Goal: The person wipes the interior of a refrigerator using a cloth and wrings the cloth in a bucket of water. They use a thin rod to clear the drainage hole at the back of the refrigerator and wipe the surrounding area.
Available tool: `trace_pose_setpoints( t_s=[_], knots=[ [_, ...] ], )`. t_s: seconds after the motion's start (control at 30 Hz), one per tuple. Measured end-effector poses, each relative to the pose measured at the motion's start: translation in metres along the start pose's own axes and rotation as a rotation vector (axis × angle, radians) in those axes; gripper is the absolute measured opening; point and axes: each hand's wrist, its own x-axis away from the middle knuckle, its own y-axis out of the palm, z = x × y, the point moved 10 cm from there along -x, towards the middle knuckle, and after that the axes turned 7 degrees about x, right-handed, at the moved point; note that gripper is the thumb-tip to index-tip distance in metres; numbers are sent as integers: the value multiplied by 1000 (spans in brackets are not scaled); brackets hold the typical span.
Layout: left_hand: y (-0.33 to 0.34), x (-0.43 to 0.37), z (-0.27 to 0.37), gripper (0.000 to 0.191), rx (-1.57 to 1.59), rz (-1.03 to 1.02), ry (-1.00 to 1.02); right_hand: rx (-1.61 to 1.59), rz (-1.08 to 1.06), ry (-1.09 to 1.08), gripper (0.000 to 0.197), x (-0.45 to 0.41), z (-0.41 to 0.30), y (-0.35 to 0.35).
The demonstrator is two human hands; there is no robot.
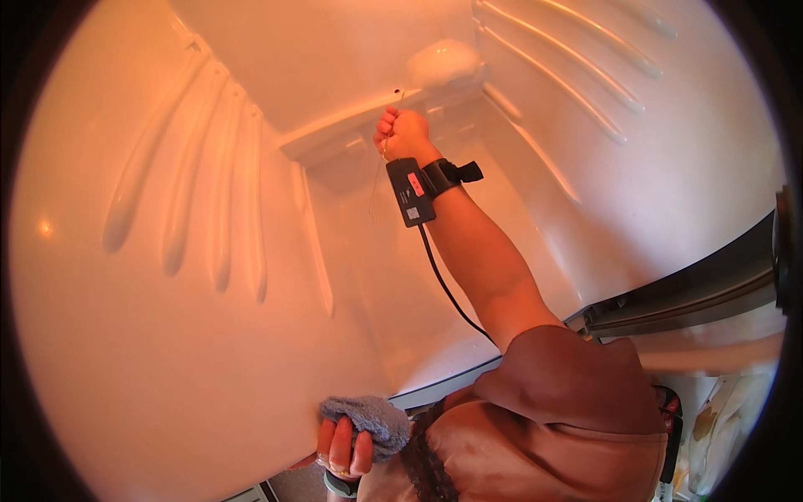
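My right hand reaches deep into a fridge compartment with white plastic walls. Its curled fingers grip a thin wire-like rod. The rod's upper end lies close to a small dark drain hole in the back wall; whether it touches the hole's edge I cannot tell. Low in the view, near the compartment's front edge, my left hand holds a bunched grey cloth. Part of that hand is hidden behind the cloth.
Moulded shelf ribs line both side walls. A rounded bulge stands out at the back. A black module is strapped to my right wrist, its cable trailing along the forearm. The open fridge door is at the right.
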Motion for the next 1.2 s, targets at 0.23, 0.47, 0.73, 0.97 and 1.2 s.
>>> trace_pose_setpoints(
  t_s=[0.23, 0.47, 0.73, 0.97, 1.2],
  knots=[
    [0, 1, 0, 31, 53, 74, 15, -189, 19, -33, 11, -3, 1, 6],
    [-9, 3, 9, 30, -29, 127, 145, -331, -29, -44, 11, -13, 5, 20],
    [-3, 3, 1, 36, -2, 155, 260, -198, -78, -70, 23, -52, 4, 13],
    [-2, 3, -1, 40, -58, 143, 230, -146, 44, -103, 27, -52, 13, 9],
    [5, 2, -12, 40, 0, 99, 218, 566, -65, -259, 32, -65, -11, 12]
  ],
)
